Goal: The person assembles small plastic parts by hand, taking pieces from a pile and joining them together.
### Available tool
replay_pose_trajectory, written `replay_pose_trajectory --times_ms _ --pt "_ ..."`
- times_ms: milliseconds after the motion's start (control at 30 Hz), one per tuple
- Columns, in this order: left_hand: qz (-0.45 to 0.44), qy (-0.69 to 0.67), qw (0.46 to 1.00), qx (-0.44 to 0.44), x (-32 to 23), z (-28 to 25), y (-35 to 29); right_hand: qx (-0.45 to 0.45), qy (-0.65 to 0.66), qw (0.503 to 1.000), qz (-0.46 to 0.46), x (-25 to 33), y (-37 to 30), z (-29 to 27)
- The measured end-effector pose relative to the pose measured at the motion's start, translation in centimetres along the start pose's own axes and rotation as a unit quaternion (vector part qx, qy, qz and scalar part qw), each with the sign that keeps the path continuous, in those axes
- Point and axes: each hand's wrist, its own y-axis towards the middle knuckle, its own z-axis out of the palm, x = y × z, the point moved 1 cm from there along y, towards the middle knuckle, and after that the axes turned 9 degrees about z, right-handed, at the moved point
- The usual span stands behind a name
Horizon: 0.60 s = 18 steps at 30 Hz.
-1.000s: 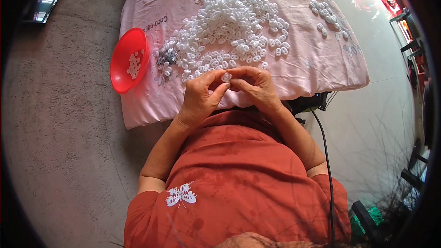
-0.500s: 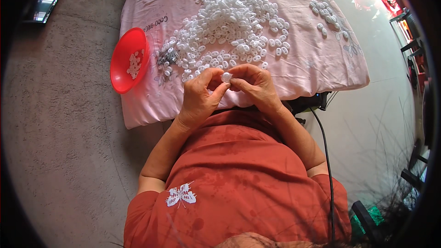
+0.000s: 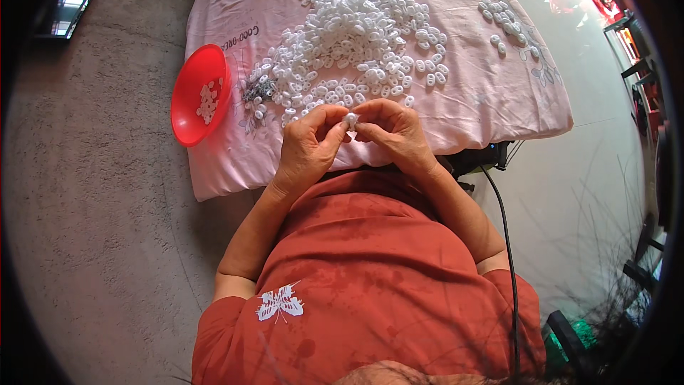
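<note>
Close to the front edge of the pink cloth, my left hand [image 3: 311, 141] and my right hand [image 3: 397, 134] meet fingertip to fingertip. Between them they pinch one small white plastic piece [image 3: 350, 120], largely covered by thumbs and forefingers. Just beyond my fingers spreads a big heap of white oval two-holed plastic pieces [image 3: 356, 25]. At the heap's left side lies a small clump of dark grey bits [image 3: 261, 88], too small to make out.
A red bowl [image 3: 187, 110] holding some white pieces stands at the cloth's left edge. More white ovals [image 3: 507, 20] lie apart on the right of the pink cloth [image 3: 491, 100]. A black cable [image 3: 504, 224] hangs at my right. A dark screen [image 3: 75, 0] is at far left.
The white piece has turned a little between my fingertips, and less of it shows now. My left hand has shifted very slightly; the red bowl stays put.
</note>
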Motion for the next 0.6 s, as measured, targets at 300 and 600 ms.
replay_pose_trajectory --times_ms 300,600 --pt "0.008 0.020 1.000 0.005 -0.10 0.02 0.03 0.002 0.006 1.000 -0.008 -0.61 0.19 -0.25" --pt "0.019 0.054 0.998 0.032 -0.22 -0.23 -0.12 -0.003 -0.004 1.000 -0.008 -0.26 -0.02 -0.15"
